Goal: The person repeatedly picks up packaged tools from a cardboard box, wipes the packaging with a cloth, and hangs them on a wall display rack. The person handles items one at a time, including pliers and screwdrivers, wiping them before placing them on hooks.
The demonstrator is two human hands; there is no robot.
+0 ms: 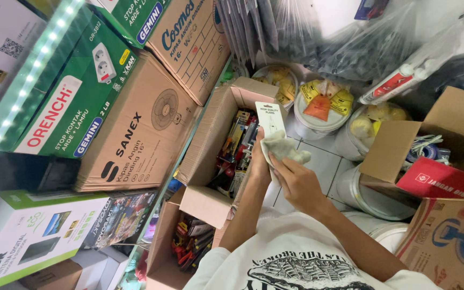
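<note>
My left hand point(258, 159) holds up a flat white carded package point(269, 115) by its lower end. My right hand point(297, 181) presses a pale crumpled cloth point(287, 149) against the package's lower face. Both hands are over a white tiled floor, just right of an open cardboard box point(208, 140) packed with carded hand tools with red and yellow handles. My white printed shirt point(296, 258) fills the bottom of the view.
A second open box of red-handled tools point(163, 252) lies at the lower left. Stacked cardboard and green cartons point(135, 129) rise on the left. White buckets with yellow packets point(318, 114) stand ahead, beside hanging plastic bags. More cartons, one red point(441, 181), crowd the right.
</note>
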